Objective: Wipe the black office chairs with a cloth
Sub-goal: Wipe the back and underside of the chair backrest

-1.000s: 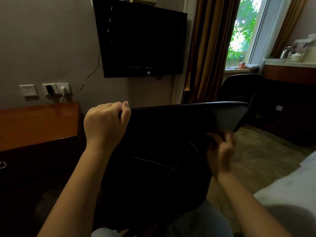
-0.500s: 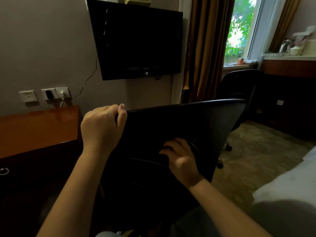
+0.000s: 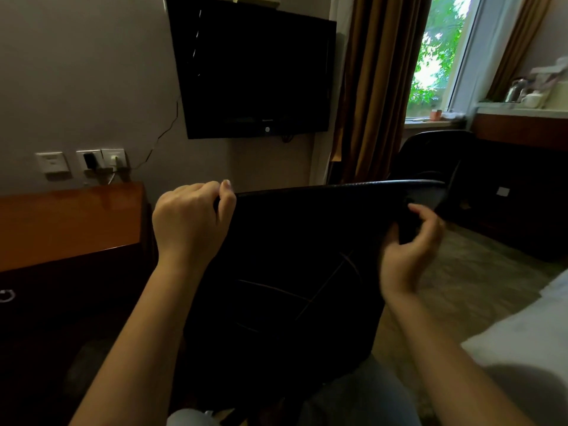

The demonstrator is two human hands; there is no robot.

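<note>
The near black office chair (image 3: 307, 256) stands close in front of the person, its back towards them. The left hand (image 3: 190, 222) curls over the top left corner of the back and grips it. The right hand (image 3: 408, 256) pinches a dark cloth (image 3: 407, 230) against the back's right edge, though blur hides the fingers' exact lie. A second black chair (image 3: 430, 155) stands far right by the window, and a wooden counter (image 3: 70, 222) is on the left.

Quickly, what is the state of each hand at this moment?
Left hand: grips the top edge of the black office chair backrest.
Right hand: blurred; fingers curled round what seems a dark cloth at the backrest's right edge.
</note>
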